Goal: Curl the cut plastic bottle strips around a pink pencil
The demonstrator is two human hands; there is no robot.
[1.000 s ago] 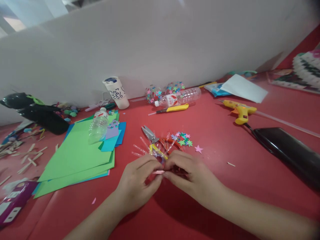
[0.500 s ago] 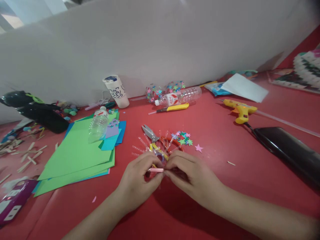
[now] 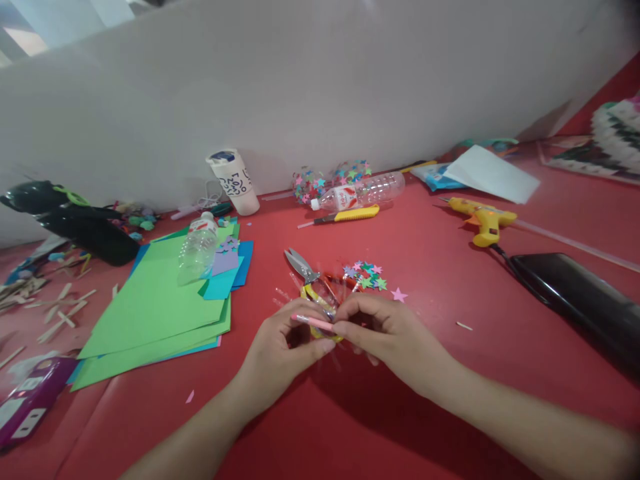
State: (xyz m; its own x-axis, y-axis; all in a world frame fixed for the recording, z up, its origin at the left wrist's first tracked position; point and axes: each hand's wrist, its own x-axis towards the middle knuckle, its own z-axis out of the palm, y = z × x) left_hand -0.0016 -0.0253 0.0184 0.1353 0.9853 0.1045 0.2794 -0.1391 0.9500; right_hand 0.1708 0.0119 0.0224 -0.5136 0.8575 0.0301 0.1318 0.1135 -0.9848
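Observation:
In my right hand (image 3: 387, 333), closed between thumb and fingers, is a slim pink pencil (image 3: 319, 323) whose eraser end points left. My left hand (image 3: 280, 343) is closed around the near side of a clear plastic piece cut into thin strips (image 3: 285, 295); the strips fan out between both hands, and its middle is mostly hidden by fingers. Just beyond the hands lie scissors (image 3: 301, 264) with yellow handles, blades pointing away. Foam stars (image 3: 367, 275) are heaped to the right of them, with one pink star (image 3: 399, 295) apart.
Green paper sheets (image 3: 160, 307) lie left, under a cut clear bottle (image 3: 198, 250). Farther back are a yellow cutter (image 3: 356, 213), a plastic bottle (image 3: 370, 191) and a white tumbler (image 3: 233, 181). A yellow glue gun (image 3: 483, 219) and a black case (image 3: 575, 300) are right.
The pencil has swung up and now shows more of its length, with its eraser end visible. My left fingers have loosened from it, and my right thumb now presses on it.

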